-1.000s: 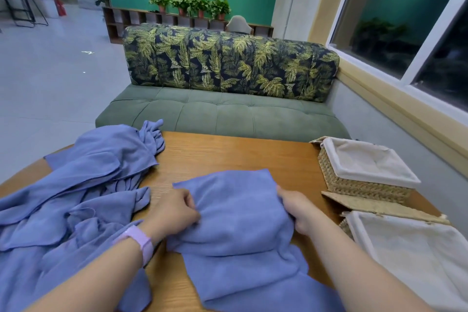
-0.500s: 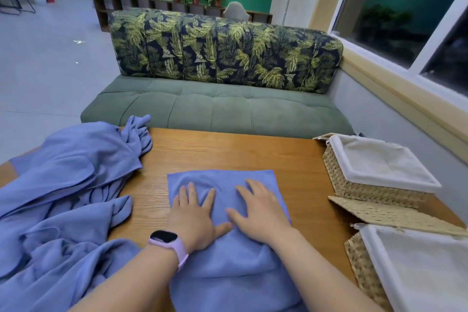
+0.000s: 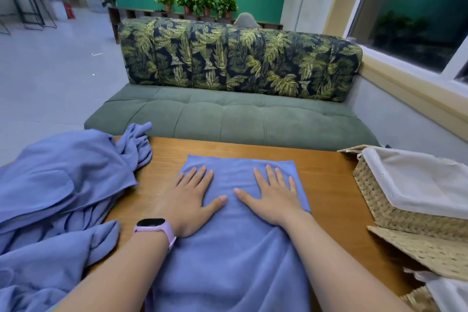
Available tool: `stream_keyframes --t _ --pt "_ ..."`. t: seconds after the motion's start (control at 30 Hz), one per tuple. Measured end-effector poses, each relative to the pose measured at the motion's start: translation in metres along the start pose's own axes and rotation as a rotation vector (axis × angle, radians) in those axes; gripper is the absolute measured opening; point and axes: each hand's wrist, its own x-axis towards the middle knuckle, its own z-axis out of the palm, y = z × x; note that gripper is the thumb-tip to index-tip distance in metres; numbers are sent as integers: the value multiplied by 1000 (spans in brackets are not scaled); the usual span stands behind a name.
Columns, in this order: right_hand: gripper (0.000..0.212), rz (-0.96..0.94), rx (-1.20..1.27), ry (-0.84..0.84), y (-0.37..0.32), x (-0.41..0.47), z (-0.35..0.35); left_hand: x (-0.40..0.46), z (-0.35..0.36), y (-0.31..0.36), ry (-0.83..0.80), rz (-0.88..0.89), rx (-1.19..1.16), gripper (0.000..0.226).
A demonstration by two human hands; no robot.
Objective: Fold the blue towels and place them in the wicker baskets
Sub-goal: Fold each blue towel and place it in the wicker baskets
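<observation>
A blue towel [image 3: 238, 235] is pressed flat by the left hand [image 3: 190, 200] and right hand [image 3: 274, 196], fingers straight, its long axis running from the tabletop's [image 3: 326, 185] far edge to the near edge; the wicker basket [image 3: 395, 200] lies right, nearer the right hand.

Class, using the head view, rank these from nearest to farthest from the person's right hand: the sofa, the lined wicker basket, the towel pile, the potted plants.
From the right hand:
1. Wicker basket, to its right on the table.
2. Towel pile, across the table on the left.
3. Sofa, beyond the table's far edge.
4. Potted plants, behind the sofa.
</observation>
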Motion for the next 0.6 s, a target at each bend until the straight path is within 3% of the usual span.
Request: stream_keyframes --t 0.17,0.37,0.6 --pt "98 -32 -36 77 3 39 5 44 4 -12 8 -11 57 109" --pt "104 -46 -25 35 5 70 -3 74 7 -18 23 -15 77 107" --pt "88 -87 -6 204 2 71 6 73 8 -17 11 -8 84 101"
